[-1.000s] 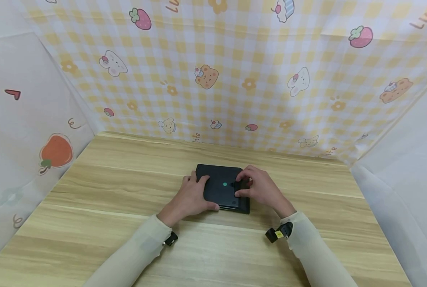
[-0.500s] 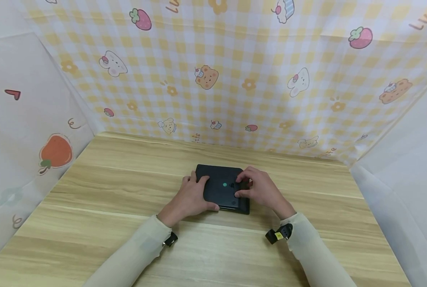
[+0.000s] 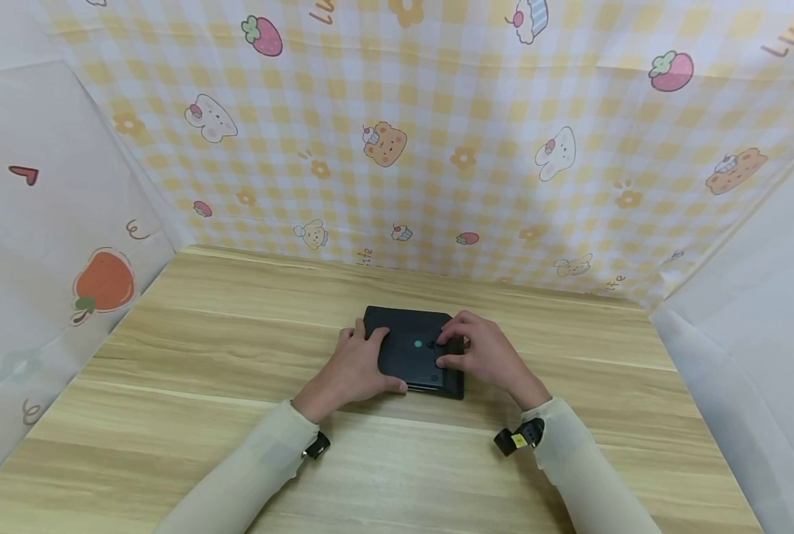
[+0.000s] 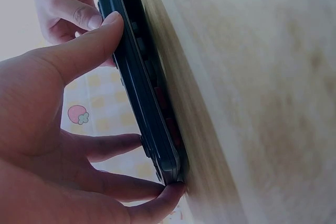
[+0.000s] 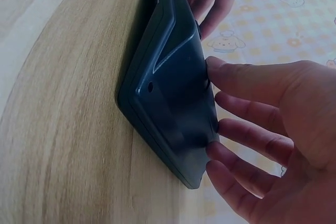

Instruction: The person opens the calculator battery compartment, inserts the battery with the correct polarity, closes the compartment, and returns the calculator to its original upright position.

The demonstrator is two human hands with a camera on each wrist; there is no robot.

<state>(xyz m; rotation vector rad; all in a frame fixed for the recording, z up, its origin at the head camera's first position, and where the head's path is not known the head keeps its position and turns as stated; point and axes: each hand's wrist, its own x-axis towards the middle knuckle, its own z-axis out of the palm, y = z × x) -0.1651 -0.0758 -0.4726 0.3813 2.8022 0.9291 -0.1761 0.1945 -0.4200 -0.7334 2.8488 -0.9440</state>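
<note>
A black calculator (image 3: 400, 337) lies face down on the wooden table, its plain back up with a small green dot on it. Dark and red keys show on its underside in the left wrist view. My left hand (image 3: 360, 363) grips its left part, thumb on the near edge and fingers over the back and far corner. My right hand (image 3: 487, 348) bends over the right part of the back, thumb and fingertips (image 5: 216, 66) touching it beside a small dark notch. I cannot tell whether they pinch anything there.
The wooden table (image 3: 237, 326) reaches to a yellow checked cloth (image 3: 430, 200) hung behind it. White sheets (image 3: 43, 222) hang at the left and right sides. Both wrists wear small black camera bands (image 3: 520, 434).
The index finger of my right hand has shifted slightly over the notch on the calculator's back. My left hand and the calculator stay in place.
</note>
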